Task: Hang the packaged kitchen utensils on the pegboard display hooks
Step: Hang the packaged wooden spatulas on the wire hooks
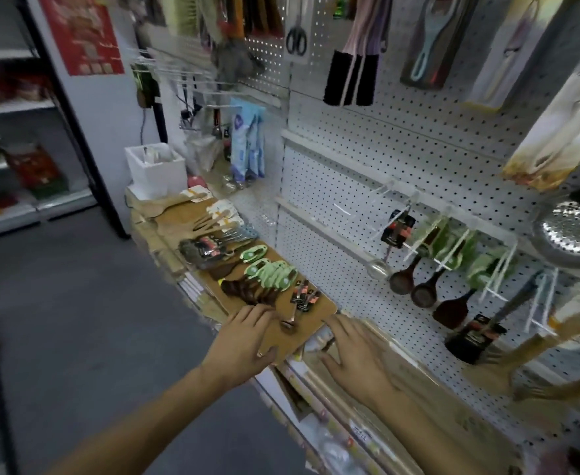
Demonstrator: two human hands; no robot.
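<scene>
I see both hands low in the centre of the frame, at the near end of a brown board (302, 323). My left hand (247, 341) lies flat on the board edge, fingers relaxed, gripping nothing; my right hand (353, 351) is spread beside it, also empty. The packaged utensils (271, 274) lie in rows on the board — light, stiff, probably slick cards. I'd pinch each by its card top, near the hanging hole, for the hooks (453, 248) at right.
</scene>
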